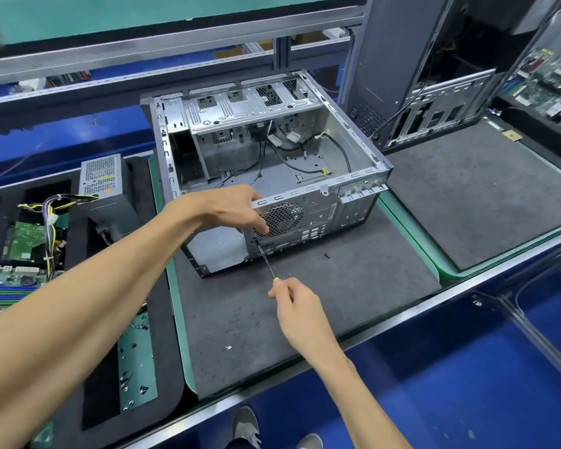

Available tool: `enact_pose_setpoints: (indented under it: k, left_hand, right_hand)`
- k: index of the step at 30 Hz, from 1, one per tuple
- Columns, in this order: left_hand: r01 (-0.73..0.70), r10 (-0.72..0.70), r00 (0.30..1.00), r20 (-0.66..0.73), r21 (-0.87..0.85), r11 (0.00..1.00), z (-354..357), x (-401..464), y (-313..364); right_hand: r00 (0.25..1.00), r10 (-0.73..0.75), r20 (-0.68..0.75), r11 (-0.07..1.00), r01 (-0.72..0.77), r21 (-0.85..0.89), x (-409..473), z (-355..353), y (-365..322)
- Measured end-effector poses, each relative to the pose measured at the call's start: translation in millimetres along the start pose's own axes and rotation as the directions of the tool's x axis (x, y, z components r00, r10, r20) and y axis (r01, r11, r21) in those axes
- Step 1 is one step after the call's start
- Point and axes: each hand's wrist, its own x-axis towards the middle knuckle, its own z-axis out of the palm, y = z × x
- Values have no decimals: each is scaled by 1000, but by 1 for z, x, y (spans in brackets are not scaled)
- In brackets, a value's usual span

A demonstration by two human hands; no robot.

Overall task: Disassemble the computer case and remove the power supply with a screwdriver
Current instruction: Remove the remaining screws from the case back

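Grey mat, loose screw beside computer case, second case behind

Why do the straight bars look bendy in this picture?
Head view: the wide-angle lens bows the metal rail and bench edge near the borders; the computer case in the middle stays sharp, evenly lit, with no harsh glare.

**What cannot be made out**

The screwdriver handle is mostly buried in the right hand; only a yellow bit shows. Its tip at the computer case back panel is too small to read. The left hand covers part of the case's rear edge. The second case, upper right, is cut off by the frame's top edge. Small screws, lower left, are blurred.
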Motion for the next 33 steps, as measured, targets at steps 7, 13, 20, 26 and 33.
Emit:
enact_pose_setpoints:
  k: [7,13,20,26,33]
  left_hand:
    - [-2,2,1000,-6,-13,1000,1,1,-2]
    - [8,-8,1000,0,-46,999,0,1,-2]
    - [3,-3,1000,10,-51,999,0,1,-2]
    - [21,-22,1000,-12,-36,999,1,1,-2]
    - [-5,5,1000,-23,-3,1000,2,0,1]
  right_hand:
    - [994,97,-42,990,-101,-101,2,-3,-13]
    - [794,210,571,361,-605,709,2,-18,-1]
    - [758,-86,647,-116,-652,749,-8,4,20]
    - [941,163,297,656,-328,679,-5,7,11]
    - [977,-172,-124,882,97,-461,-14,13,-2]
